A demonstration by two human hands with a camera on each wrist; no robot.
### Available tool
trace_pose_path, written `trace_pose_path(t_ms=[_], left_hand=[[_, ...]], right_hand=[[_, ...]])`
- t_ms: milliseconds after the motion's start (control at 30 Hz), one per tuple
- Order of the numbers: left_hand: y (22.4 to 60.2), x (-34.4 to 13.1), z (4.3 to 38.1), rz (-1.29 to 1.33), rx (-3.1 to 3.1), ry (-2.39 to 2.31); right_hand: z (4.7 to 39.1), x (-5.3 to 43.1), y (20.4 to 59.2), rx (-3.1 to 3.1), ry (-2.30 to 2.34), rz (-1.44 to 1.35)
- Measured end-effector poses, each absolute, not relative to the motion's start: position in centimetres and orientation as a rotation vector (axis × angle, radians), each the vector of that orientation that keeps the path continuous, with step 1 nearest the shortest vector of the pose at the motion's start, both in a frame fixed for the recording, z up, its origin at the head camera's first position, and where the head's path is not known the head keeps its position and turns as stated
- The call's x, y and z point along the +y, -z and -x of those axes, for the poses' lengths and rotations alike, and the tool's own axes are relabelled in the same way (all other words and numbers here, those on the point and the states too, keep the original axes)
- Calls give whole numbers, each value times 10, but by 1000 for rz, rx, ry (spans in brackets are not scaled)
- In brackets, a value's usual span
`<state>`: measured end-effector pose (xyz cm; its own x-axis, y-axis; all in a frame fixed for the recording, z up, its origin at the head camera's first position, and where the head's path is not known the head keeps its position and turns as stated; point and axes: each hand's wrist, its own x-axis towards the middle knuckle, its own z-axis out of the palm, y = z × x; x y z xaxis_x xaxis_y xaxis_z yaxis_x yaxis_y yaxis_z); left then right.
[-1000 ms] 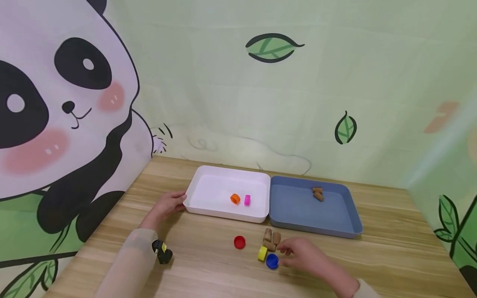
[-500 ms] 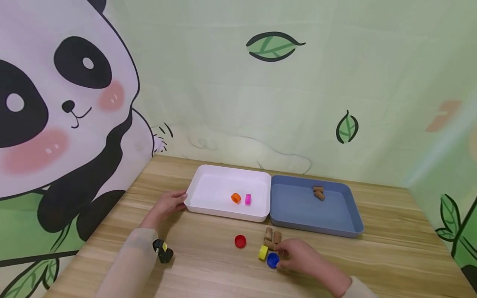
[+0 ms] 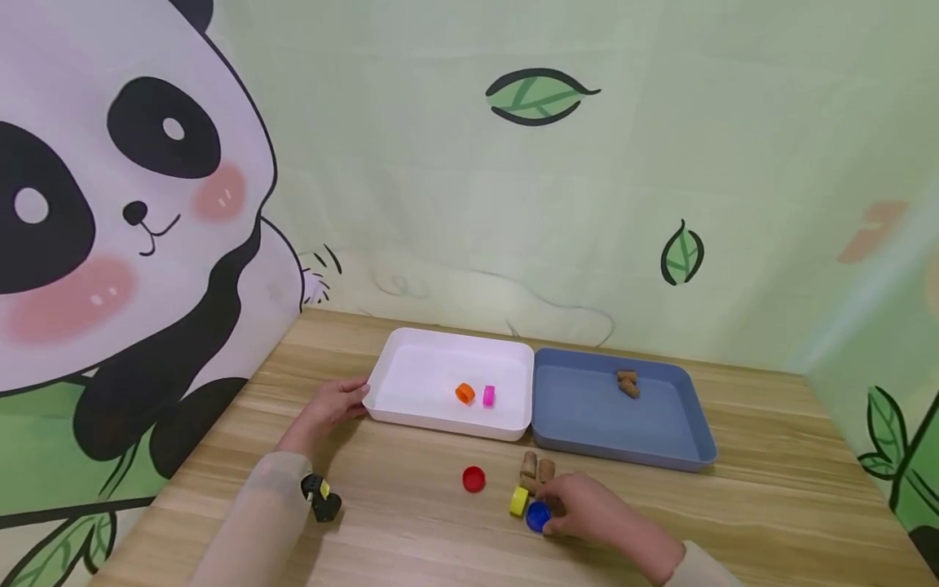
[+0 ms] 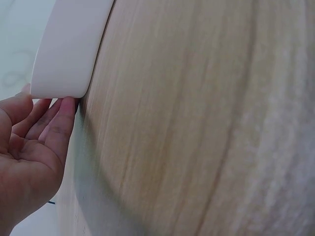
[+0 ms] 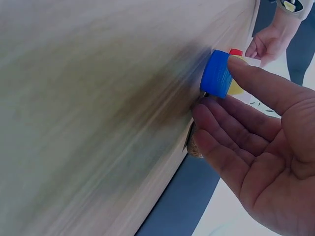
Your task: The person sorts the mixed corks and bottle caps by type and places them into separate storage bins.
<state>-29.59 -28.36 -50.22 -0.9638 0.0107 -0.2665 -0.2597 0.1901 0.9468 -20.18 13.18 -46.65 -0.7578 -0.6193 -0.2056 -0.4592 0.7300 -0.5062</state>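
My right hand point(image 3: 583, 507) has thumb and fingers about a blue bottle cap point(image 3: 539, 516) on the table. In the right wrist view the thumb lies on the upper side of the blue cap point(image 5: 215, 74), fingers curled below. A yellow bottle cap point(image 3: 519, 501) stands on its edge just left of it, and several corks point(image 3: 530, 465) lie behind. Farther left is a red bottle cap point(image 3: 473, 479). My left hand point(image 3: 328, 412) holds the left front corner of a white tray point(image 3: 447, 425); in the left wrist view the thumb is at the rim, fingertips against the wall.
Inside the white tray lie an orange cap point(image 3: 465, 394) and a pink cap point(image 3: 489, 396). A blue-grey tray point(image 3: 623, 455) adjoins it on the right, with brown corks point(image 3: 628, 387) near its back. Behind the wooden table point(image 3: 411, 530) hangs a printed panda backdrop point(image 3: 396, 179).
My right hand has moved slightly left and its thumb and fingers have come in around the blue cap. The left hand stays at the white tray's corner.
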Motion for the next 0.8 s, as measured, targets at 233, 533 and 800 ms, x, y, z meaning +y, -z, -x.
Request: trace_pose_path(t_ms=[233,533,800], left_hand=[[501,-283,294,225,2270,-1825],[500,-280,294,264,2268,-1794],[501,-281,296,263,2266,-1799]], right_hand=[[202,130,467,2569,589,878],[202,129,469,2566,584,830],[203,131,468,2556,619,892]])
